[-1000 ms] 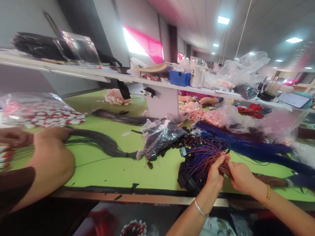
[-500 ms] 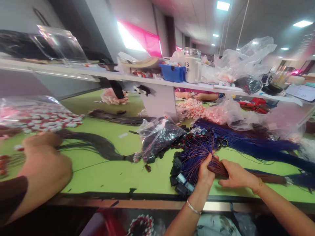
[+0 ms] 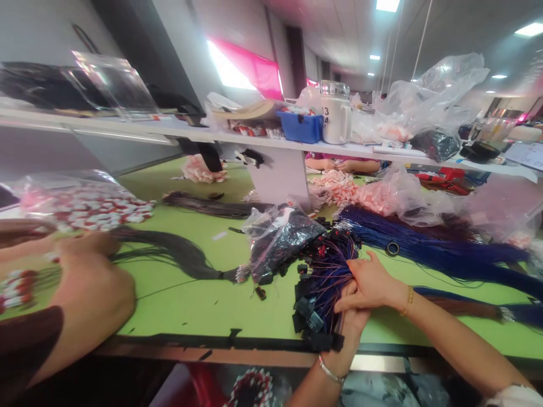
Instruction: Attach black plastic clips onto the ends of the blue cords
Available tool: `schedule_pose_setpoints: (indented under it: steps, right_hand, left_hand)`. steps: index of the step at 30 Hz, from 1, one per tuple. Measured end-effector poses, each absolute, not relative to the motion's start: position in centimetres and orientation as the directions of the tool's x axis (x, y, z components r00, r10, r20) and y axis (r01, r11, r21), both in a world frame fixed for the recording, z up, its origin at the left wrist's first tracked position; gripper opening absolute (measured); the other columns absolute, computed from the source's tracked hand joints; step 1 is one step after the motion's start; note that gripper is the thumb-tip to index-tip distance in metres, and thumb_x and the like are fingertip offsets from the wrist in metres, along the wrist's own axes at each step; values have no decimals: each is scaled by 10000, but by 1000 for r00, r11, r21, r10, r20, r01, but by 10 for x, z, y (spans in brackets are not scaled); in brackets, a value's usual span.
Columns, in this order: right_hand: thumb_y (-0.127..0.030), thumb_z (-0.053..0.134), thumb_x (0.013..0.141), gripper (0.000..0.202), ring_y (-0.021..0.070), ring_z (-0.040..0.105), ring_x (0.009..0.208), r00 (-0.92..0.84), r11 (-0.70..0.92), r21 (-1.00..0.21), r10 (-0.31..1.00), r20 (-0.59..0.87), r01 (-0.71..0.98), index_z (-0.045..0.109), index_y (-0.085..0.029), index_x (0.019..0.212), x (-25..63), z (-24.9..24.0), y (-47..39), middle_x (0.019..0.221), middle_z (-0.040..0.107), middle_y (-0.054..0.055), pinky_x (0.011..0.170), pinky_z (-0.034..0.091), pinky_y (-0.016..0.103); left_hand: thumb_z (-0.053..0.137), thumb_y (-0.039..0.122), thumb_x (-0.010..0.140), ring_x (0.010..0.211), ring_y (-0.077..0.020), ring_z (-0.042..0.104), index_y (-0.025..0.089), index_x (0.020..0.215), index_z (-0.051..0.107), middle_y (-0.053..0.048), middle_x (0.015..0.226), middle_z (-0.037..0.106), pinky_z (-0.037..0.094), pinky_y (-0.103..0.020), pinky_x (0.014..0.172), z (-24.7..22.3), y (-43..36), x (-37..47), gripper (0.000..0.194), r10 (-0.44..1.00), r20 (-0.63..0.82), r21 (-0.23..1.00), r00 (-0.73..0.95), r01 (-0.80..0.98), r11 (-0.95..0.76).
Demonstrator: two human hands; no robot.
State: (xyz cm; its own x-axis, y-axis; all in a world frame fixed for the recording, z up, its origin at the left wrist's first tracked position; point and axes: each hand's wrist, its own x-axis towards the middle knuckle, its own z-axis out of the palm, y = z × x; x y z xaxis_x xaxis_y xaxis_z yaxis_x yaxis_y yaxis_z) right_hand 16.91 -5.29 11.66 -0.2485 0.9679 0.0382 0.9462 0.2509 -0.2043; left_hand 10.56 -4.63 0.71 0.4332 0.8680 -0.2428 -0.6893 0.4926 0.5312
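Observation:
A bundle of dark blue and brown wires [image 3: 328,277] with black plastic connectors [image 3: 311,316] on its ends hangs over the green tabletop. My left hand [image 3: 354,316], with a silver bracelet at the wrist, grips the bundle from below; some of its fingers are hidden. Crossing over it, my right hand [image 3: 371,282] closes its fingers on the same wires, and the two hands touch. A clear bag of black parts [image 3: 284,237] lies just left of the bundle, with loose black connectors around it.
At left, another person's hand [image 3: 93,277] is near dark wires [image 3: 169,249] and a bag of red-and-white connectors [image 3: 89,203]. Long blue wires [image 3: 424,243] lie at right beside a tape roll [image 3: 392,249]. A shelf [image 3: 263,141] crosses above, carrying a blue box [image 3: 300,125] and mug [image 3: 337,121].
My right hand has moved left and up across my left hand onto the wires. The bundle has gathered narrower, its connectors hanging lower at the table's front edge.

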Motion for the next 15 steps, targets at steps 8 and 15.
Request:
schedule_pose_setpoints:
  steps: [8, 15]
  right_hand:
    - [-519, 410, 894, 435, 200, 558, 960, -169, 232, -430, 969, 180, 872, 607, -170, 1064, 240, 102, -45, 1032, 646, 91, 865, 381, 317]
    - [-219, 521, 841, 175, 211, 522, 950, 122, -120, -21, 988, 96, 992, 633, -140, 950, 311, 57, -47, 992, 627, 111, 794, 384, 283]
  left_hand:
    - [694, 184, 632, 788, -178, 601, 155, 780, 659, -40, 786, 661, 442, -331, 874, 37, -35, 113, 155, 769, -202, 332, 607, -696, 636]
    - [747, 111, 568, 709, -139, 605, 147, 955, 676, -16, 764, 662, 435, -328, 853, 39, -36, 110, 395, 775, -172, 393, 609, -678, 621]
